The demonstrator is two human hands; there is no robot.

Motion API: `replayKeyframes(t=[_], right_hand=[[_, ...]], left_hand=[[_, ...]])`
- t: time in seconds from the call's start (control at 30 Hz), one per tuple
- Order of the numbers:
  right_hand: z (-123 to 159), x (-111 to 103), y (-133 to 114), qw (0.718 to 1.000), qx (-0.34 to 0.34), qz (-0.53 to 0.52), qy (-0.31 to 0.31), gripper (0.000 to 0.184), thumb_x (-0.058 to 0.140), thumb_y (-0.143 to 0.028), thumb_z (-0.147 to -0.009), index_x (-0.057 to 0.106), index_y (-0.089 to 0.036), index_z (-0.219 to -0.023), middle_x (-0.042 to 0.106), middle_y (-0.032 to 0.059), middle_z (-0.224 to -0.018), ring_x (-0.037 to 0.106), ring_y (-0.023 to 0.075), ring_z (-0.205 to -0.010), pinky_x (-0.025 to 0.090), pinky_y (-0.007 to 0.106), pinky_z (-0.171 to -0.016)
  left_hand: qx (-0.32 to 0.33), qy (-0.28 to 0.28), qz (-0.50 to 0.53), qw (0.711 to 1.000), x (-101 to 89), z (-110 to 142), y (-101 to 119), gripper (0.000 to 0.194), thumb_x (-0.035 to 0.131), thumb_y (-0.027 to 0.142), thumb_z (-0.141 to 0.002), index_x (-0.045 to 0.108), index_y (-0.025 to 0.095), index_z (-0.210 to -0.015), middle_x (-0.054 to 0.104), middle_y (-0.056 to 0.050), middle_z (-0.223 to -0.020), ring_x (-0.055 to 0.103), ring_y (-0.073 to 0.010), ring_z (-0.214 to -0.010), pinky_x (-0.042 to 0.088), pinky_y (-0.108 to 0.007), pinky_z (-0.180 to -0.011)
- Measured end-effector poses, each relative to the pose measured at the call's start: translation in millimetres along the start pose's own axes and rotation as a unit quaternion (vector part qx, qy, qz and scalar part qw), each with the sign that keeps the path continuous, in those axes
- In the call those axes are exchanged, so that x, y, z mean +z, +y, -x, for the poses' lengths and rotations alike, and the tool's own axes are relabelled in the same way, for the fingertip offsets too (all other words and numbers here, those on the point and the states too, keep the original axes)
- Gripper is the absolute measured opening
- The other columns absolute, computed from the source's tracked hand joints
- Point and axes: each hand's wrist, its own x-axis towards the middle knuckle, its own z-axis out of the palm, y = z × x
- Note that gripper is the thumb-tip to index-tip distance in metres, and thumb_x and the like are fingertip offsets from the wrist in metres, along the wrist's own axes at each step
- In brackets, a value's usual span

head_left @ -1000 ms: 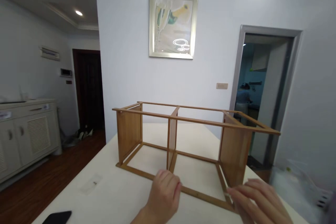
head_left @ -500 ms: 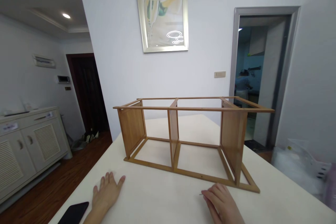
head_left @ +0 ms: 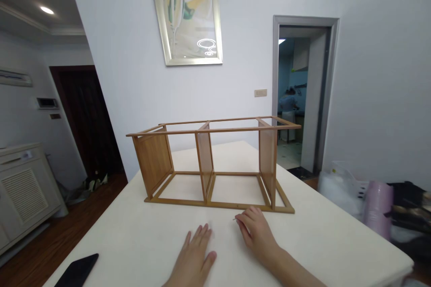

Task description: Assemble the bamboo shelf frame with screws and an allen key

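Note:
A wooden shelf rack (head_left: 154,158) lies on its side on the white table (head_left: 131,233), its three slab-like panels standing upright between two long frames. My right hand (head_left: 258,235) is just in front of the rack's near lower rail, toward its right end. Thumb and forefinger pinch a thin screw-like piece (head_left: 235,219), whose tip pokes out to the left; the rest is hidden by the fingers. My left hand (head_left: 193,258) is over the tabletop to the left of it, palm down with fingers stretched out, holding nothing.
A black phone (head_left: 77,271) lies at the table's front left. Beyond the right edge are a pink roll (head_left: 377,208) and plastic-wrapped items (head_left: 338,188). A person (head_left: 288,103) stands in the room past the doorway. A louvred cabinet (head_left: 28,193) is at left.
My left hand has moved right, from beside the phone toward my right hand. The right hand keeps its pinch and is now farther forward, near the rack's rail. The view has turned right.

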Motion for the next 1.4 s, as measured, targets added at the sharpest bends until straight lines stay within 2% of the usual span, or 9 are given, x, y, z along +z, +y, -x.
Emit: replayKeyframes(t=[0.13,0.23,0.37,0.53,0.67,0.83,1.13,1.27,1.4], right_hand=[[3,1,-1,1.000,0.014,0.002,-0.006,0.025,0.046,-0.015,-0.097,0.071,-0.019,-0.097,0.067,0.0077,-0.084,0.056,0.0217,-0.085,0.040,0.037,-0.078],[6,2,-2,1.000,0.020,0.005,-0.009,0.025,0.047,-0.016,-0.097,0.071,-0.019,-0.097,0.067,0.0082,-0.086,0.056,0.0214,-0.085,0.041,0.036,-0.077],[7,3,-6,1.000,0.019,0.003,-0.007,0.023,0.048,-0.018,-0.098,0.072,-0.019,-0.099,0.067,0.0079,-0.087,0.058,0.0205,-0.086,0.044,0.034,-0.078],[-10,15,-26,0.996,0.064,0.008,-0.054,0.022,0.050,-0.018,-0.097,0.072,-0.018,-0.097,0.067,0.0081,-0.095,0.060,0.0190,-0.091,0.045,0.029,-0.081],[-29,44,-54,0.990,0.062,0.021,-0.122,0.017,0.057,-0.016,-0.092,0.074,-0.018,-0.092,0.069,0.0073,-0.090,0.061,0.0196,-0.089,0.042,0.028,-0.079],[-32,73,-76,0.984,0.046,0.021,-0.172,0.015,0.061,-0.015,-0.084,0.076,-0.017,-0.085,0.070,0.0080,-0.083,0.061,0.0221,-0.085,0.039,0.031,-0.081],[-15,69,-78,0.975,0.034,0.000,-0.218,0.023,0.057,-0.012,-0.081,0.078,-0.021,-0.084,0.069,0.0061,-0.078,0.061,0.0206,-0.080,0.041,0.029,-0.074],[-17,66,-73,0.986,0.038,-0.048,-0.153,0.021,0.058,-0.013,-0.083,0.077,-0.022,-0.084,0.068,0.0058,-0.081,0.061,0.0204,-0.084,0.043,0.028,-0.076],[-26,33,-35,0.995,0.057,-0.069,0.046,0.019,0.051,-0.016,-0.091,0.069,-0.020,-0.086,0.065,0.0065,-0.085,0.061,0.0200,-0.085,0.045,0.030,-0.078]], left_hand=[[0.049,0.048,0.045,0.997,6.7,-2,17,0.061,0.039,0.039,-0.093,0.037,0.022,-0.151,0.034,-0.005,-0.158,0.028,-0.0230,-0.149,0.014,-0.048,-0.125],[0.048,0.091,0.093,0.990,11.5,-2,10,0.067,0.047,0.033,-0.088,0.035,0.020,-0.152,0.035,-0.006,-0.158,0.029,-0.0222,-0.148,0.018,-0.046,-0.124],[0.049,0.130,0.152,0.979,14.4,-5,-2,0.066,0.054,0.025,-0.079,0.047,0.019,-0.144,0.036,-0.006,-0.159,0.032,-0.0208,-0.147,0.026,-0.040,-0.122],[0.005,0.220,0.139,0.965,10.7,-11,-16,0.043,0.053,0.026,-0.080,0.064,0.017,-0.121,0.063,-0.010,-0.134,0.055,-0.0238,-0.128,0.037,-0.042,-0.114],[0.034,0.201,0.106,0.973,4.9,-7,-20,0.023,0.049,0.023,-0.083,0.071,0.020,-0.088,0.073,-0.008,-0.102,0.064,-0.0233,-0.104,0.046,-0.037,-0.098],[0.031,0.177,0.087,0.980,0.4,-2,-11,0.019,0.052,0.019,-0.082,0.070,0.022,-0.076,0.073,-0.006,-0.095,0.064,-0.0208,-0.099,0.045,-0.029,-0.090],[-0.045,0.178,0.079,0.980,-1.3,-3,-13,0.004,0.062,0.020,-0.073,0.066,0.021,-0.073,0.072,-0.003,-0.085,0.066,-0.0184,-0.086,0.043,-0.026,-0.080],[-0.047,0.166,0.096,0.980,1.8,-9,-21,0.005,0.064,0.026,-0.070,0.066,0.021,-0.071,0.073,-0.002,-0.081,0.066,-0.0187,-0.082,0.045,-0.026,-0.078],[-0.045,0.161,0.172,0.971,4.3,-24,-42,0.020,0.058,0.037,-0.077,0.066,0.021,-0.068,0.074,-0.002,-0.076,0.068,-0.0195,-0.078,0.048,-0.025,-0.074]])
